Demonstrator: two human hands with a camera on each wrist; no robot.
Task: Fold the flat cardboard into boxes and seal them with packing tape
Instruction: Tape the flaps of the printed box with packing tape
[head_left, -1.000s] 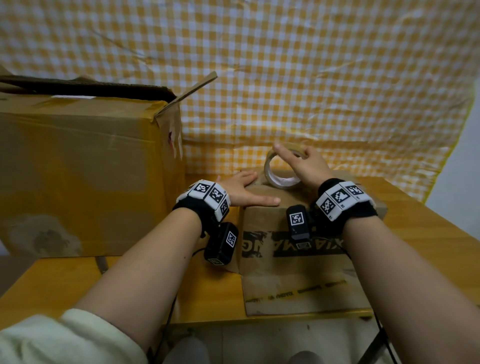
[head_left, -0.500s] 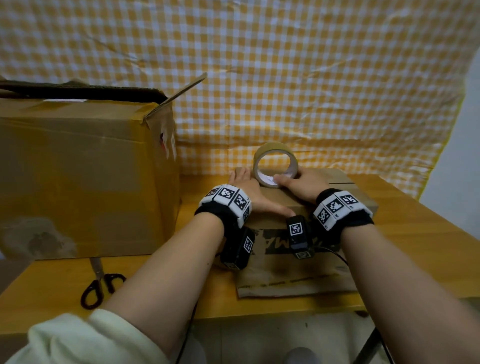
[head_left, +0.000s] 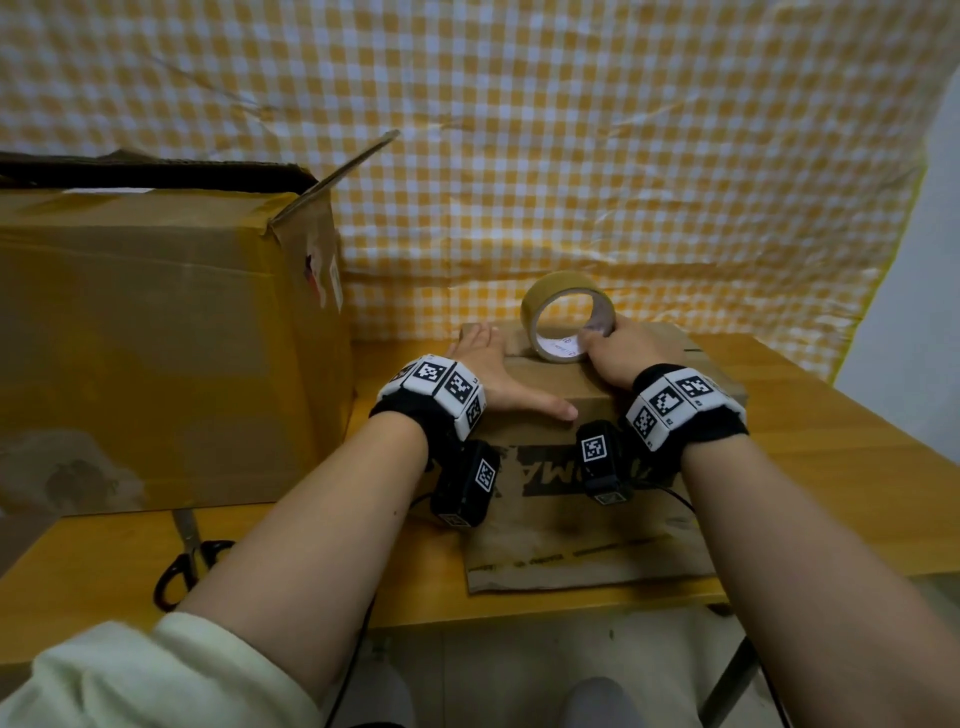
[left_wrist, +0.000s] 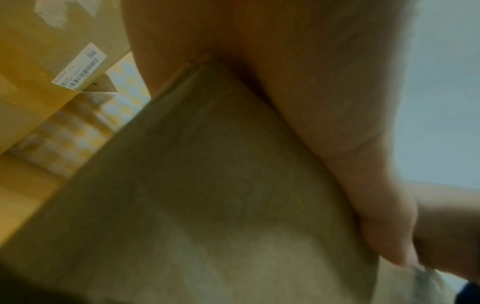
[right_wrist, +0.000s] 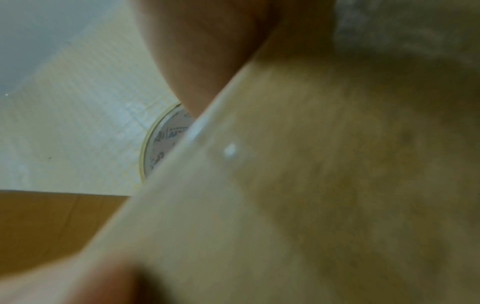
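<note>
Box: small cardboard box (head_left: 597, 457) is standing on the wooden table (head_left: 831, 467) near its front edge, top flaps folded shut, dark print showing on the near face.
Tape: tape roll (head_left: 566, 317) is standing on edge on the box top, toward the far side, its open core facing the camera.
Left hand: left hand (head_left: 498, 374) is lying flat on the box top, fingers straight and thumb stretched along the near edge, pressing the flaps down.
Right hand: right hand (head_left: 618, 353) is curling its fingers round the roll's lower right rim, gripping it.
Handling, box: judging by its look, it is light and hollow, stiff at the edges but likely giving in the middle of the top; holding it at the edges and corners is looking safest.
Handling, tape: rigid ring, smooth on its outer face and so likely slippery; taking it through the core or across the rim is seeming best, and the loose end will be sticky.
Nearby: large cardboard box (head_left: 156, 343) is standing at the left, with scissors (head_left: 189, 561) lying on the table in front of it.
</note>
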